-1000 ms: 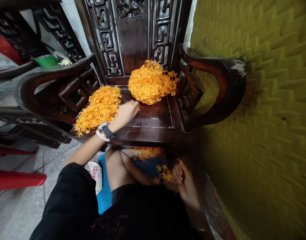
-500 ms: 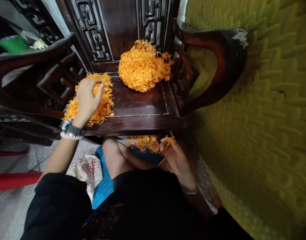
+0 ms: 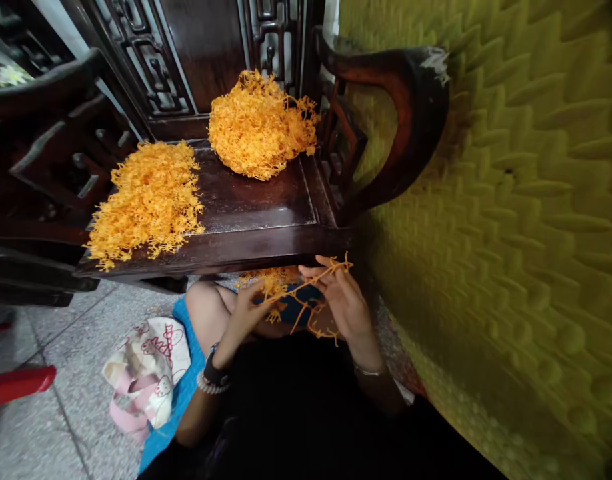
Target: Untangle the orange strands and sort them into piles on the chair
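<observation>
Orange sprig (image 3: 305,285) | left hand (image 3: 247,310) pinching one end | other end across right hand (image 3: 350,307), whose grip is unclear

Your left hand (image 3: 243,311) has left the orange heap (image 3: 149,203) and joined your right hand (image 3: 350,307).
Half a second ago its fingers hovered over that heap; now they are well below and to the right of it, pinching an orange sprig (image 3: 306,285) that stretches across to your right fingers. The pink strap (image 3: 130,402), below and left of your left fingers, has come into view.
</observation>
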Tool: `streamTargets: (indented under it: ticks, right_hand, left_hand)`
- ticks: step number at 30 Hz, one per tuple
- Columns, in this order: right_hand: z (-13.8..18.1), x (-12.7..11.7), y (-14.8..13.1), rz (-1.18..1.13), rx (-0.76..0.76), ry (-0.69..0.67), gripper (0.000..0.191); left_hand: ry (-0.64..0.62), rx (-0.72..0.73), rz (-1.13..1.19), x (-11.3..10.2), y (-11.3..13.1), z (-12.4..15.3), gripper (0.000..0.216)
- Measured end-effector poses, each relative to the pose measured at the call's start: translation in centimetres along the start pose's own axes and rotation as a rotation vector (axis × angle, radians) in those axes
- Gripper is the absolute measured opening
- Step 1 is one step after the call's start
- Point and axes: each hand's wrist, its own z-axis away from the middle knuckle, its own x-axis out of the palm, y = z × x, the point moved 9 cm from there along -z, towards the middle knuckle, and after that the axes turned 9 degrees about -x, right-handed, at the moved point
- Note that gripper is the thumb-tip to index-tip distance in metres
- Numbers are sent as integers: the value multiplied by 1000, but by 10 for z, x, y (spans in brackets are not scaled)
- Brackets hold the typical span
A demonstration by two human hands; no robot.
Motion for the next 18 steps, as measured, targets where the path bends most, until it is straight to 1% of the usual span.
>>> streamTargets:
  ticks: [1,2,3,5,6,7,9,10,11,12,13,14,16,17,18]
  right_hand:
    - [1,-9,-1,128,-27,-3,39]
    - [2,-15,-1,265,-26,-46,39]
    - [6,-17,2,405,-1,-122,41]
    - [16,-16,7,631,59,-288,46]
    - [20,-13,4,688,51,-329,45]
    - [22,-8,-4,711,3,-331,40]
    - [23,9,-27,706,-196,-290,25]
    - [24,22,-38,712,-313,-296,28]
    - [25,37,-44,738,-423,-330,38]
    - [26,52,-46,787,-512,-379,46]
    - [26,66,-45,845,-579,-426,47]
    - [25,76,-41,900,-628,-458,40]
    - [21,84,-33,983,-669,-464,16]
    - [18,85,-29,1004,-669,-460,9]
    - [16,84,-26,1011,-665,-464,7]
  left_hand:
    - [77,3,-24,-15,0,2,19]
    - [146,24,-81,-28,4,5,17]
    - [203,60,-160,-40,11,9,14]
    - [277,160,-322,-56,29,16,8]
    - [289,211,-382,-59,38,19,8]
    - [291,256,-421,-62,47,22,9]
    - [283,325,-452,-63,62,25,13]
    - [275,350,-452,-62,68,26,15]
    - [268,367,-446,-61,73,26,17]
    - [262,375,-430,-60,75,26,17]
    - [262,373,-401,-60,77,26,15]
    - [260,355,-359,-61,76,26,14]
    - [223,271,-243,-61,67,25,16]
    - [173,212,-179,-59,60,24,20]
    - [97,152,-116,-56,54,23,26]
